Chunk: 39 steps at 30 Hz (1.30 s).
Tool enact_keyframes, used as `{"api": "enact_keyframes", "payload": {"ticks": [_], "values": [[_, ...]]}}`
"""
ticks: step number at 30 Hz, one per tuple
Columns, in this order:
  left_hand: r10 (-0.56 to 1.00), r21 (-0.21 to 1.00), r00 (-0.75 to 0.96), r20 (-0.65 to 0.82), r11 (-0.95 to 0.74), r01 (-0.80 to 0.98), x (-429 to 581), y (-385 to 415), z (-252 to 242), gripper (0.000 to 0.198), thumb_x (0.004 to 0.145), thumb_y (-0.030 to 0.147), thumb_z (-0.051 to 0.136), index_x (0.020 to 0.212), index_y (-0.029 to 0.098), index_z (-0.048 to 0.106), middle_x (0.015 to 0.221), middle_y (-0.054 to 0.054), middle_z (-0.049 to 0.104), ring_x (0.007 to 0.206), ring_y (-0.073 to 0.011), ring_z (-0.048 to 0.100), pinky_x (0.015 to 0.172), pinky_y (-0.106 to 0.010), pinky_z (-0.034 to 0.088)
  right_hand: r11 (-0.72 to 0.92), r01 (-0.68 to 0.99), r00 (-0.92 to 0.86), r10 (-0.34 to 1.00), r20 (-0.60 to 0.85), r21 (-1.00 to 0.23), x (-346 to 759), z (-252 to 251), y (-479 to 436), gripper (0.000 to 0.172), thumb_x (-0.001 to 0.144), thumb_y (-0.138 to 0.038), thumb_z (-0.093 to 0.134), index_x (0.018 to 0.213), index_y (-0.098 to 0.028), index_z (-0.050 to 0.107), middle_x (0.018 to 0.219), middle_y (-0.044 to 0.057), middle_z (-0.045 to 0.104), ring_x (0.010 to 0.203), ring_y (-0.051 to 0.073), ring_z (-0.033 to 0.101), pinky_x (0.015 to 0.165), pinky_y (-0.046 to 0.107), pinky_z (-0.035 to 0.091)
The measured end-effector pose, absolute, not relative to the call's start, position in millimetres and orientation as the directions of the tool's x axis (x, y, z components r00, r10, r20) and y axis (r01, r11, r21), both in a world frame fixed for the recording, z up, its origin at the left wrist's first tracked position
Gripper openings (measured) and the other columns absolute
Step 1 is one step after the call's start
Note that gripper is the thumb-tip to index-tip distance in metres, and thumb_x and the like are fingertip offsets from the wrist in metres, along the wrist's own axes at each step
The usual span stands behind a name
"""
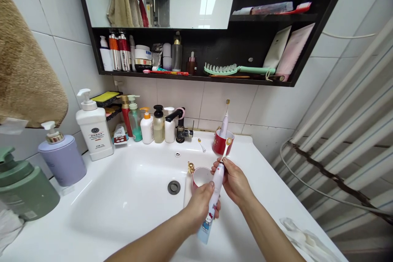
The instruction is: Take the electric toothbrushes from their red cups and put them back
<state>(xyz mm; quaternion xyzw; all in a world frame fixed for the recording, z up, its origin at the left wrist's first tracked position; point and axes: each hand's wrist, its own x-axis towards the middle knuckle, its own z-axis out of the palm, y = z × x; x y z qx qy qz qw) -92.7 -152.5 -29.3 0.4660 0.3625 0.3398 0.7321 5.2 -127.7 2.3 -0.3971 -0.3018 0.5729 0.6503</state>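
My left hand (201, 206) is wrapped round the lower body of a white electric toothbrush (215, 186) with a cartoon cat print, held upright and tilted over the sink's right rim. My right hand (235, 180) grips the upper part of the same handle, just under the brush head (228, 142). Right behind my left hand stands a red cup (201, 176) with a white inside. Further back a second red cup (222, 143) holds another electric toothbrush (225, 120).
A white sink (129, 196) with a drain (174, 187) and black tap (179, 125) lies ahead. Pump bottles (93, 125) line its back and left rim. A dark shelf (196, 75) above holds bottles and a green comb (236, 68). A brown towel (27, 69) hangs left.
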Motion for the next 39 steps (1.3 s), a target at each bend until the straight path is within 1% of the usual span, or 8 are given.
{"api": "enact_keyframes", "payload": {"ticks": [3,6,12,17,23,29,34,39], "values": [[0.792,0.913,0.556,-0.251,0.385,-0.137,-94,-151,-28,0.047,0.061,0.06,0.024,0.066,0.015,0.037,0.046,0.004,0.04,0.033,-0.0037,0.035,0.037,-0.018,0.024,0.027,-0.516,0.205,0.974,-0.093,-0.856,5,0,-125,0.012,0.06,-0.029,0.052,0.061,-0.017,0.05,0.053,-0.003,0.053,0.051,0.008,0.05,0.055,0.021,0.041],[0.864,0.975,0.472,-0.177,0.219,-0.035,-95,-149,-30,0.045,0.06,0.059,0.028,0.065,0.015,0.036,0.046,0.004,0.041,0.033,-0.0041,0.036,0.035,-0.018,0.023,0.052,-0.468,0.287,0.953,-0.096,-0.882,7,0,-122,0.011,0.059,-0.027,0.053,0.061,-0.016,0.052,0.054,-0.003,0.052,0.05,0.007,0.048,0.052,0.018,0.041],[0.863,0.967,0.462,-0.203,0.25,-0.043,-94,-155,-28,0.044,0.061,0.058,0.027,0.066,0.015,0.036,0.046,0.004,0.042,0.031,-0.0041,0.035,0.034,-0.017,0.023,0.231,-0.32,0.482,0.875,0.052,-0.919,24,8,-111,0.012,0.057,-0.027,0.051,0.065,-0.018,0.05,0.049,-0.006,0.047,0.045,0.006,0.045,0.05,0.019,0.041],[0.902,0.914,0.379,-0.206,0.315,-0.254,-91,-153,-22,0.045,0.062,0.059,0.024,0.065,0.015,0.035,0.044,0.004,0.04,0.03,-0.0038,0.034,0.033,-0.017,0.022,0.002,0.031,0.331,0.943,0.012,-1.0,8,-7,-71,0.012,0.054,-0.023,0.053,0.064,-0.016,0.049,0.043,-0.004,0.048,0.038,0.009,0.045,0.039,0.021,0.038],[0.914,0.899,0.355,-0.198,0.314,-0.306,-88,-149,-28,0.047,0.059,0.062,0.026,0.066,0.016,0.034,0.043,0.005,0.04,0.029,-0.0044,0.034,0.033,-0.018,0.023,-0.067,0.194,0.376,0.927,0.011,-0.979,-25,-26,-12,0.007,0.053,-0.014,0.051,0.049,-0.017,0.046,0.03,-0.006,0.042,0.028,0.008,0.041,0.029,0.018,0.031],[0.91,0.901,0.353,-0.216,0.325,-0.288,-92,-145,-23,0.051,0.057,0.065,0.021,0.064,0.016,0.034,0.045,0.004,0.04,0.03,-0.004,0.034,0.034,-0.019,0.022,-0.042,0.343,0.368,0.925,0.093,-0.938,-21,-25,0,0.012,0.052,-0.012,0.052,0.042,-0.016,0.047,0.027,-0.007,0.036,0.026,0.005,0.034,0.031,0.017,0.023],[0.906,0.904,0.372,-0.2,0.317,-0.286,-94,-145,-21,0.051,0.057,0.065,0.022,0.063,0.016,0.034,0.046,0.003,0.041,0.031,-0.0043,0.034,0.034,-0.019,0.022,0.054,0.416,0.383,0.895,0.229,-0.908,-11,-19,-4,0.011,0.051,-0.012,0.055,0.046,-0.018,0.048,0.037,-0.005,0.036,0.041,0.006,0.041,0.038,0.017,0.023],[0.903,0.896,0.363,-0.23,0.342,-0.284,-93,-144,-22,0.05,0.058,0.063,0.023,0.067,0.015,0.035,0.043,0.004,0.04,0.03,-0.0049,0.034,0.034,-0.019,0.023,0.064,0.388,0.401,0.886,0.231,-0.919,-7,-21,-2,0.025,0.046,0.001,0.051,0.036,-0.018,0.038,0.037,-0.004,0.032,0.046,0.009,0.043,0.042,0.019,0.026]]}}
